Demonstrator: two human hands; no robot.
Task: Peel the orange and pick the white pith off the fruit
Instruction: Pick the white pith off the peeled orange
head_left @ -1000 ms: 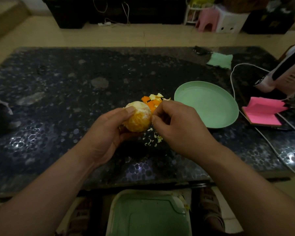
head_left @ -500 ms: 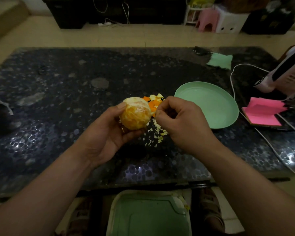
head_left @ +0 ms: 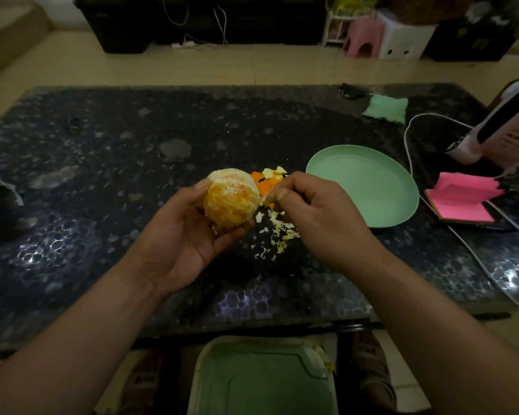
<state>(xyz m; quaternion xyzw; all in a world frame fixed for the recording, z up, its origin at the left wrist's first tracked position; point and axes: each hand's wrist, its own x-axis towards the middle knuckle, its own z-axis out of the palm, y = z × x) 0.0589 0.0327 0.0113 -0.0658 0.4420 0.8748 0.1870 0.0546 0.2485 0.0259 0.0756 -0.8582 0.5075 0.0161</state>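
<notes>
A peeled orange (head_left: 231, 199) with white pith streaks sits in my left hand (head_left: 186, 241), whose thumb and fingers curl round it just above the dark table (head_left: 102, 175). Close to the fruit's right side, my right hand (head_left: 315, 211) pinches a pale strip of pith (head_left: 268, 198) between thumb and forefinger. Orange peel pieces (head_left: 265, 182) lie on the table behind the two hands. White pith scraps (head_left: 277, 235) are scattered on the table under my right hand.
An empty green plate (head_left: 363, 184) sits right of the hands. Pink sticky notes (head_left: 465, 202), a white cable (head_left: 411, 163) and a white device (head_left: 504, 127) are at the right edge. A green cloth (head_left: 385, 107) lies far back. A green-lidded bin (head_left: 261, 378) stands below the table's near edge.
My left hand has lifted and turned the orange slightly up and left. My right hand has pulled a strip of pith away from the fruit's right side.
</notes>
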